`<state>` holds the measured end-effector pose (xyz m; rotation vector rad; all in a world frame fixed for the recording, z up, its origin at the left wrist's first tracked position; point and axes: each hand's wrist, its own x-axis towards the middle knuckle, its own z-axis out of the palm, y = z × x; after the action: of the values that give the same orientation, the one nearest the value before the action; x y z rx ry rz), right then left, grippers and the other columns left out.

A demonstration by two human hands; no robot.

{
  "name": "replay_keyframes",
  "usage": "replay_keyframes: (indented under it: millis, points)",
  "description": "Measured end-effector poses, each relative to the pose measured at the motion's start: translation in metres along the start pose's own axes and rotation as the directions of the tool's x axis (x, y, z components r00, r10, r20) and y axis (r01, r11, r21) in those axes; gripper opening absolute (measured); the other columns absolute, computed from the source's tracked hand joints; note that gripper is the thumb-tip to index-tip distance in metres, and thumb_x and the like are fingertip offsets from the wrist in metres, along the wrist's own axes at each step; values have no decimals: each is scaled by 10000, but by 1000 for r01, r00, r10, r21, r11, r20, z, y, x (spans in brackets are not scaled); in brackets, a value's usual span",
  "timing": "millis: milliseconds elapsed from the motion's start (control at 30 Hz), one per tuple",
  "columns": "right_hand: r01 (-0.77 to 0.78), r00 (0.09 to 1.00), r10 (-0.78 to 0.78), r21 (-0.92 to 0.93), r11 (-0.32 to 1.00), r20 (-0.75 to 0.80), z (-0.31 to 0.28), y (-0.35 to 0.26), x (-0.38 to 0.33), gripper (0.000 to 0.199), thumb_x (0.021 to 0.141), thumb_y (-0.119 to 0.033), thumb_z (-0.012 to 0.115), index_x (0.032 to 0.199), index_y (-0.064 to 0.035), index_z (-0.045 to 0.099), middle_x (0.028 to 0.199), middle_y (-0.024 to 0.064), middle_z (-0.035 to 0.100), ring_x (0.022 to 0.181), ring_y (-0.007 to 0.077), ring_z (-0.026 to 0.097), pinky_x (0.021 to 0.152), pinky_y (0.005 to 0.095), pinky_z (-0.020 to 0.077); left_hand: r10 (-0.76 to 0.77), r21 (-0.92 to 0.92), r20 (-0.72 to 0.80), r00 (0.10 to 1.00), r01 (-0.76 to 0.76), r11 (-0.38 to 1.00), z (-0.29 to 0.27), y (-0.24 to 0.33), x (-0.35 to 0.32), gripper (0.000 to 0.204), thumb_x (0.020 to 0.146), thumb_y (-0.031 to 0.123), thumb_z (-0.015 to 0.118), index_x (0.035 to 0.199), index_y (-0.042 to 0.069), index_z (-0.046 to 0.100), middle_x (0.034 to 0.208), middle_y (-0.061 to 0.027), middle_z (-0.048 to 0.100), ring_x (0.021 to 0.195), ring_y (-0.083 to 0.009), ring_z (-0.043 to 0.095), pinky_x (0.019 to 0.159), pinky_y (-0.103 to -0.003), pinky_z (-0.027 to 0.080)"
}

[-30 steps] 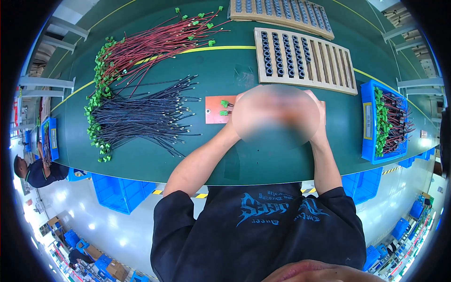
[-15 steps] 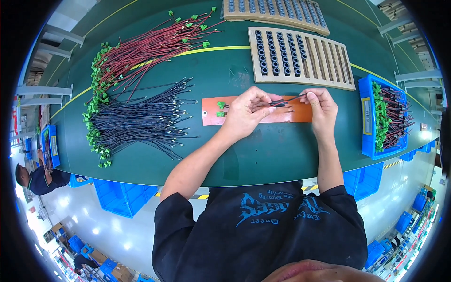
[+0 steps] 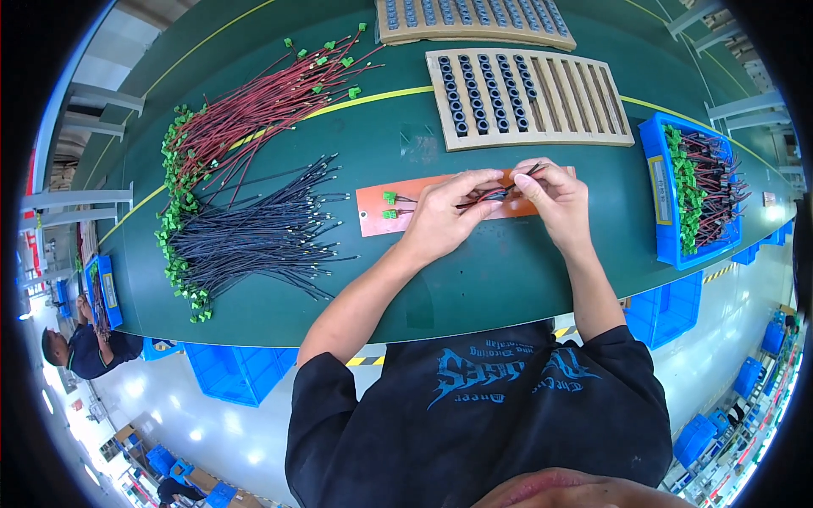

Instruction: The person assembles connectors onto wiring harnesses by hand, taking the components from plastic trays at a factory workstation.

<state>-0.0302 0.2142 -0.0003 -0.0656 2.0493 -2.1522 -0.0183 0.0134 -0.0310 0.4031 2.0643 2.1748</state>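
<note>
Your left hand and right hand meet over the orange board, both pinching thin dark wires between the fingertips. To your left, red wires fan out beyond a spread of black wires, each ending in green connectors. A slotted tray, partly filled with black rings, sits past your hands, and a blue bin stands to your right.

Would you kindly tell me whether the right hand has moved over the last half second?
Yes, the right hand has moved left along the orange board, closer to the left hand.
</note>
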Motion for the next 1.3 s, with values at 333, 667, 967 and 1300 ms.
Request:
replay_keyframes:
  millis: [333, 667, 967, 1300]
  points:
    - [308, 942, -326, -592, 745, 80, -9, 6, -1, 109, 918, -89, 702, 914, 11, 744, 930, 89, 729, 927, 211, 643, 825, 320, 498, 25, 222, 50, 998, -35, 974, -6, 2, -3, 293, 836, 7, 741, 1112, -8, 643, 1013, -135, 682, 945, -251, 696, 827, -351, 568]
    - [212, 964, -262, -483, 850, -37, -13, 9, -8, 125, 954, -50, 647, 890, 31, 718, 905, 97, 724, 823, 183, 652, 745, 303, 498, 91, 292, 149, 985, -132, 947, -14, 7, -1, 264, 903, 24, 710, 1157, -20, 651, 1108, -132, 691, 1030, -220, 687, 897, -328, 559]
    - [128, 991, -134, -194, 973, -20, -9, 18, -7, 160, 996, -54, 605, 975, 61, 714, 853, 83, 695, 636, 78, 605, 569, 211, 472, 11, 202, 208, 978, -54, 978, -22, 7, -2, 135, 903, 44, 709, 1010, -32, 742, 1136, -139, 702, 1063, -235, 663, 895, -323, 531]
    - [106, 994, -108, -153, 983, 0, -12, 26, -7, 173, 1005, -90, 605, 1006, 36, 723, 795, 59, 686, 635, 72, 594, 569, 216, 474, -102, 274, 352, 930, 2, 962, -32, 18, 1, 143, 882, 49, 734, 1005, -20, 760, 1189, -121, 696, 1100, -217, 647, 908, -319, 522]
